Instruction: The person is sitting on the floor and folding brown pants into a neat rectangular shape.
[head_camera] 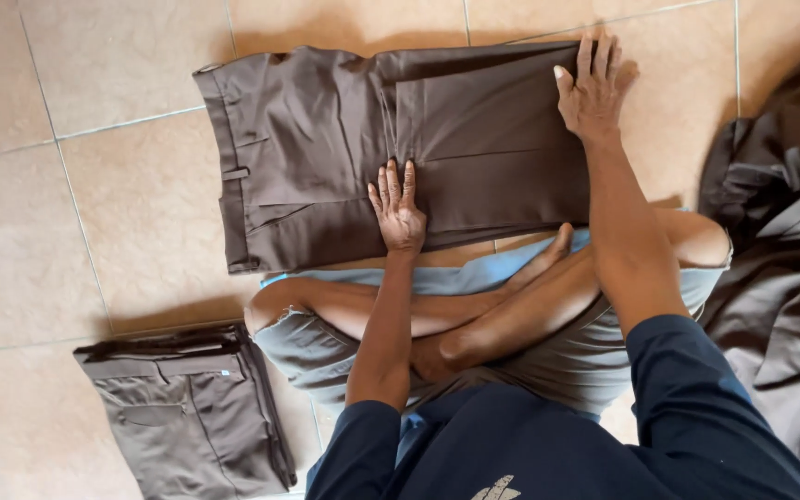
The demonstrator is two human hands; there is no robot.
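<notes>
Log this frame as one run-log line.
left hand: flat on brown trousers | right hand: flat on folded leg end | folded pile: floor, left | loose garments: right

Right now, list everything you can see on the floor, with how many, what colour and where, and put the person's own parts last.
Trousers: one, dark brown, partly folded, flat on the floor in front of the knees.
Folded trousers: one, grey-brown, lower left.
Pile of cloth: one heap, dark brown, right edge.
Tiled floor: tan, under everything.
Shorts: one, light blue-grey, worn.
Legs: two, bare, crossed.
Sleeves: two, dark navy.
Left hand: flat on the middle of the trousers.
Right hand: flat at the trousers' far right end.
</notes>
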